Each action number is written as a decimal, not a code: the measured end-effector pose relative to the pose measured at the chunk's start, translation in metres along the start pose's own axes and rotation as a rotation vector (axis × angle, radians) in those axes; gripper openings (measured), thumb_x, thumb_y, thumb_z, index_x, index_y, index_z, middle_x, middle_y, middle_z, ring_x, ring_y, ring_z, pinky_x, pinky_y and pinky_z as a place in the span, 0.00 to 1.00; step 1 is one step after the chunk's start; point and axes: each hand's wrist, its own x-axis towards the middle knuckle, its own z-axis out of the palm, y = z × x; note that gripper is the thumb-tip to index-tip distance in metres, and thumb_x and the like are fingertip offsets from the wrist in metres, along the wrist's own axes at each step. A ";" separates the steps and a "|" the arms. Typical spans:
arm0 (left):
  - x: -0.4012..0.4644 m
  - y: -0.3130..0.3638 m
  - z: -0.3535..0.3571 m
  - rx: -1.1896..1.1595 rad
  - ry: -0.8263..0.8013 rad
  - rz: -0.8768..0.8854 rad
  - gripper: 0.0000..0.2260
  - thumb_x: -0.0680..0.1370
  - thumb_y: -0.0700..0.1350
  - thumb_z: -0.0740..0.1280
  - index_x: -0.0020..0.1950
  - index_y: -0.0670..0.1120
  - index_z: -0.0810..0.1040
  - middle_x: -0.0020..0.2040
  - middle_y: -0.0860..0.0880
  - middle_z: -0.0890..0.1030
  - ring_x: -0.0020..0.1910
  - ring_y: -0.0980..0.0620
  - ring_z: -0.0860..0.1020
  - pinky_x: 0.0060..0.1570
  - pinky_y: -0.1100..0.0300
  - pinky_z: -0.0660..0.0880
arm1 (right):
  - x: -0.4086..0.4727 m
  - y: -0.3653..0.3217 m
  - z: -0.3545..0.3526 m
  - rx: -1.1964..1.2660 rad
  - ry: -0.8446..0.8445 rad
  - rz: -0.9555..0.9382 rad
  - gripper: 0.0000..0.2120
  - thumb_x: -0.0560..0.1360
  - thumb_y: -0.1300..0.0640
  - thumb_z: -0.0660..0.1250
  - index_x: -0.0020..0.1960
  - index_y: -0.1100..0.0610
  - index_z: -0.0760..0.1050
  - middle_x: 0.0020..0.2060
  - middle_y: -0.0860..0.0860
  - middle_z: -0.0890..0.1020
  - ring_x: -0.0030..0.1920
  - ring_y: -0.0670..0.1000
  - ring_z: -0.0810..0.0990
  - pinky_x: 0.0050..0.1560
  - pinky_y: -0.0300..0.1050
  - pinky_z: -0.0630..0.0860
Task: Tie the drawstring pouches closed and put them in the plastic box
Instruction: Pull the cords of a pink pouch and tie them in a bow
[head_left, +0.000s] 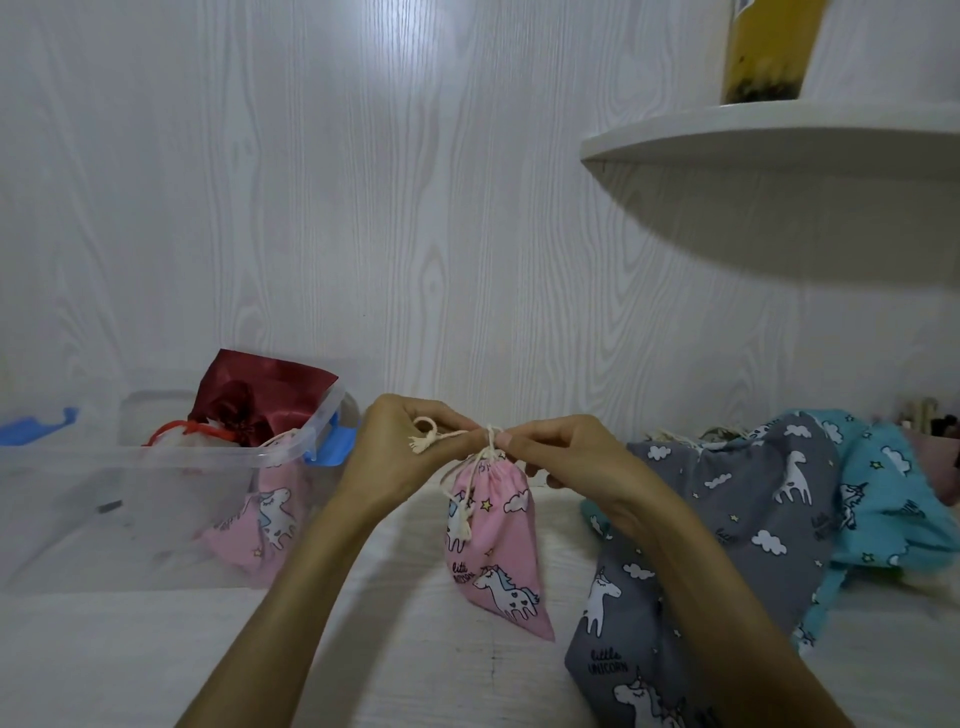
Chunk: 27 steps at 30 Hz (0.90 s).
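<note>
Both hands pinch the cream drawstring (470, 433) — left hand (400, 452), right hand (563, 462) — holding the pink unicorn pouch (496, 545) over the white table (410, 649). The clear plastic box (156, 499) at left holds pouches; grey (727, 545) and teal pouches (893, 499) crowd the right.

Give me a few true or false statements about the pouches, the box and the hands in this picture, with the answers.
1. Both hands, left hand and right hand, pinch the cream drawstring of the pink unicorn pouch. True.
2. The clear plastic box holds no pouches. False: a dark red satin pouch and another pink pouch sit in it.
3. A grey unicorn pouch lies right of the hands. True.
4. The white shelf is bare. False: a yellow container stands on it.
</note>
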 end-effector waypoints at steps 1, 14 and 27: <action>0.000 0.000 -0.002 -0.021 -0.025 0.013 0.03 0.68 0.38 0.75 0.41 0.42 0.85 0.35 0.48 0.85 0.35 0.54 0.84 0.35 0.67 0.77 | 0.000 0.000 0.000 0.018 0.024 -0.015 0.08 0.73 0.52 0.70 0.48 0.53 0.83 0.34 0.41 0.82 0.31 0.36 0.76 0.32 0.26 0.70; 0.007 -0.014 -0.006 0.129 0.000 -0.051 0.03 0.70 0.47 0.74 0.41 0.49 0.85 0.36 0.54 0.84 0.33 0.63 0.79 0.38 0.66 0.76 | -0.001 0.001 -0.023 -0.290 -0.016 0.032 0.06 0.78 0.55 0.63 0.48 0.56 0.76 0.39 0.48 0.77 0.38 0.43 0.75 0.36 0.29 0.69; 0.005 0.005 -0.022 0.147 -0.416 -0.241 0.21 0.66 0.65 0.64 0.55 0.57 0.80 0.49 0.61 0.83 0.50 0.65 0.79 0.45 0.68 0.73 | 0.002 0.004 -0.002 -0.136 0.138 -0.090 0.05 0.74 0.54 0.69 0.43 0.55 0.80 0.29 0.48 0.81 0.28 0.40 0.78 0.32 0.29 0.71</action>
